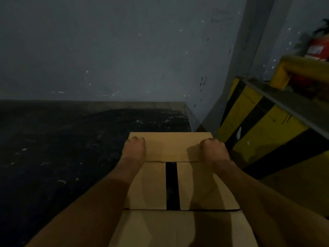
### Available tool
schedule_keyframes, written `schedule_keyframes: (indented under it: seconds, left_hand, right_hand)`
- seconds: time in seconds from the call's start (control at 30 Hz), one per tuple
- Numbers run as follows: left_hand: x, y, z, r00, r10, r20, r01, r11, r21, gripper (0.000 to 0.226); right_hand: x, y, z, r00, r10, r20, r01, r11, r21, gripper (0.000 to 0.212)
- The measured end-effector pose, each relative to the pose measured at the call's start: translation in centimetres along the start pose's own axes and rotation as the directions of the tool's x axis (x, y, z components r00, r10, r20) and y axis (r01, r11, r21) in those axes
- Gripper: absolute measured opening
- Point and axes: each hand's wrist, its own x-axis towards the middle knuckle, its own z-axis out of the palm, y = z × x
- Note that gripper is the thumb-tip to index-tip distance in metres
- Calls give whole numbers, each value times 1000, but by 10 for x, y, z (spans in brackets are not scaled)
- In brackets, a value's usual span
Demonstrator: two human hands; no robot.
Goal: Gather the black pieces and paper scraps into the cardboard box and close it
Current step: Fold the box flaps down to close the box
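A brown cardboard box (154,186) stands on the dark tabletop right in front of me. Its two side flaps are folded in, with a narrow black gap (172,184) between them. The far flap (170,145) lies down over them, and the near flap (160,227) stretches toward me. My left hand (134,149) holds the far flap at its left end, fingers curled. At the flap's right end my right hand (213,150) holds it the same way. The box's contents are hidden.
The dark tabletop (62,148) spreads to the left, dotted with small pale flecks (24,149). A grey wall (115,50) rises just behind it. To the right stand a yellow-and-black striped barrier (258,129) and a red object (318,49).
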Motion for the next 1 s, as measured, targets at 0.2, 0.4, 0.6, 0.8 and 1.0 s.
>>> schedule_keyframes:
  seconds: [0.2, 0.4, 0.6, 0.8, 1.0]
  left_hand:
    - [-15, 12, 3, 993, -62, 102, 75, 988, -131, 47]
    - [-16, 21, 16, 991, -133, 32, 135, 990, -52, 48]
    - [-19, 29, 26, 992, -126, 7, 125, 982, -139, 35]
    - [-47, 42, 25, 999, -47, -16, 45, 993, -107, 37]
    - [-92, 40, 24, 989, 44, 140, -32, 995, -90, 60]
  right_hand:
    - [-3, 1, -1, 997, -26, 79, 20, 997, 74, 20]
    - [-17, 3, 22, 997, -68, 26, 67, 997, 33, 23]
    - [-27, 3, 21, 991, -126, 34, 124, 991, 59, 26]
    - [-42, 2, 14, 978, -171, 116, 166, 985, 53, 34]
    - [-77, -4, 14, 985, -95, 144, 77, 989, 124, 55]
